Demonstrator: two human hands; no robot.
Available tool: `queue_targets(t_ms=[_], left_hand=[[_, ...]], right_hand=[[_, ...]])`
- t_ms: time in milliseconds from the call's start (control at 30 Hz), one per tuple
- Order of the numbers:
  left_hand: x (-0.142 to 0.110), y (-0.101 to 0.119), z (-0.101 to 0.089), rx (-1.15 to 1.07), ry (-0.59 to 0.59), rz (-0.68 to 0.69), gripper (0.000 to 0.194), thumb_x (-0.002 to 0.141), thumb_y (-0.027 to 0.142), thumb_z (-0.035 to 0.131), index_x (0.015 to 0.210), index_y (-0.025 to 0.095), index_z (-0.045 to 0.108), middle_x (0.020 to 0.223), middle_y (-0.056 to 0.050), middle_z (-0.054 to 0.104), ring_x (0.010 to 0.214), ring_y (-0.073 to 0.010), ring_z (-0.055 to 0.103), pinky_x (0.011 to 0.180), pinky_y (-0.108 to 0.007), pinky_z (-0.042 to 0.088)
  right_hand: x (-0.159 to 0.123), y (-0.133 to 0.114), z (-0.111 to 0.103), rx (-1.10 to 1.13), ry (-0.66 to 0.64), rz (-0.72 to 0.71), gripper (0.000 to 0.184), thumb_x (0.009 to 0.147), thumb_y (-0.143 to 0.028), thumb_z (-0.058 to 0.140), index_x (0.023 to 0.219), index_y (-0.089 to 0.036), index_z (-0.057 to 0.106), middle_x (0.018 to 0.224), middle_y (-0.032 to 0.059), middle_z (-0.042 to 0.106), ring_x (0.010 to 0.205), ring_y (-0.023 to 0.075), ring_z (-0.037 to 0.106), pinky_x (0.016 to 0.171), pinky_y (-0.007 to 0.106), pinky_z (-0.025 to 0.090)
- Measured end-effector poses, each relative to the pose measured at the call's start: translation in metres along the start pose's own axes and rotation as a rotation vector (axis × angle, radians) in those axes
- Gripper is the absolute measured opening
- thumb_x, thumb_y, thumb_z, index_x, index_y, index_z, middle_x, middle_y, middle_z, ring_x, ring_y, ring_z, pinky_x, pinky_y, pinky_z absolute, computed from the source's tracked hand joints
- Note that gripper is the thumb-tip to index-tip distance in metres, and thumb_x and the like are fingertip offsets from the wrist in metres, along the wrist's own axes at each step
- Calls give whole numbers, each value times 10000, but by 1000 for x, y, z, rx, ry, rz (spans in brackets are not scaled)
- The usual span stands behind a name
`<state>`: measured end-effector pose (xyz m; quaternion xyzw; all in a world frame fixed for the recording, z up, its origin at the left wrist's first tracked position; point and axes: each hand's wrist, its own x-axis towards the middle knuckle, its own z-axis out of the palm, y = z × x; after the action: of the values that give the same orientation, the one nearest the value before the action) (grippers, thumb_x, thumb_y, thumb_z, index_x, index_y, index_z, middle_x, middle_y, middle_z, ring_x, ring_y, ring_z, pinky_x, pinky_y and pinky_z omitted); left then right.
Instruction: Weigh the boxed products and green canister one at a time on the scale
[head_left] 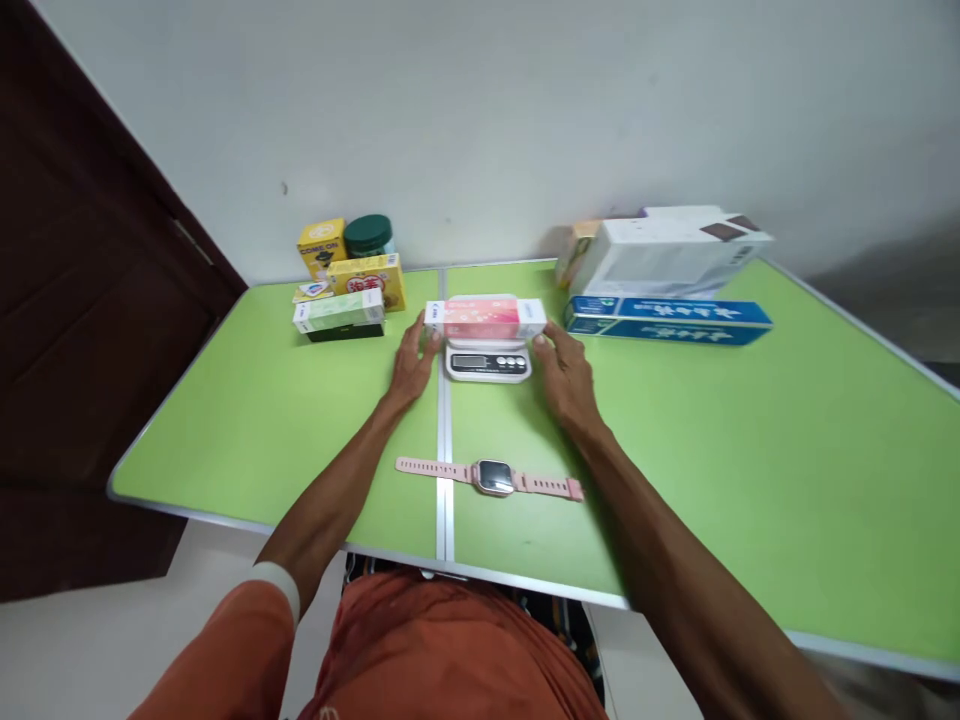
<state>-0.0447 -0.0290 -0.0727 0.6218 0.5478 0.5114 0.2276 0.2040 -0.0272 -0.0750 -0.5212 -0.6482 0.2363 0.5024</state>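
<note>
A long pink and white box (481, 319) lies across the plate of a small white kitchen scale (489, 376), which has a dark display strip and buttons facing me. My left hand (411, 364) is closed at the box's left end, thumb in front. At the opposite end my right hand (568, 380) pinches it the same way, fingers partly hidden from view. Nearer to me, a pink-strapped smartwatch (494, 477) is laid out flat with its screen up.
Left of the scale stand a green and white box (339, 311), yellow boxes (371, 280) and a green-lidded jar (368, 236). On the right are blue toothpaste boxes (667, 320) and a white box (667, 255). A metal seam (445, 520) divides the green table (750, 450); a wall backs it.
</note>
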Motion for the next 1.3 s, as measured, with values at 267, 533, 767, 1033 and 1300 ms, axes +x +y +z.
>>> queue_targets(t_ms=[267,533,767,1033,1300], left_hand=[[9,16,-50,62,199,99,837,963,809,366,1578,249,461,1619,-114,509,1552,-297,403,1305,-469,257],[24,-30,-159,168,460,4,874,914,857,403,1541,254,488,1603,-130,516,1532,-285,428,1298,-461,271],[33,-59,-182,247,441,-99,840,938,823,418,1535,237,498,1618,-159,499,1539,-302,419,1298,-479,272],[22,-46,-175,284,501,-162,1003,926,770,503,1656,140,227,1735,-224,231,1630,-343,212,1335,-497,145],[0,-8,-82,336,414,165,931,960,646,547,1655,122,214,1692,-251,271,1611,-373,224,1321,-577,172]], right_hand=[[30,-67,28,59,-13,-172,589,1043,-661,381,1383,-274,668,1480,116,634,1417,325,511,1214,583,347],[54,-106,160,207,-223,-221,809,996,-802,318,1443,-200,623,1465,151,638,1385,350,524,1174,598,379],[61,-105,205,207,-285,-227,881,967,-850,256,1440,-201,617,1408,178,676,1301,356,587,1138,567,410],[48,-104,171,168,-236,-226,971,943,-839,385,1466,-39,563,1440,266,632,1360,410,567,1174,604,405],[21,-29,8,112,245,-257,424,1021,-507,531,1311,-237,682,1287,142,714,1160,318,675,946,501,594]])
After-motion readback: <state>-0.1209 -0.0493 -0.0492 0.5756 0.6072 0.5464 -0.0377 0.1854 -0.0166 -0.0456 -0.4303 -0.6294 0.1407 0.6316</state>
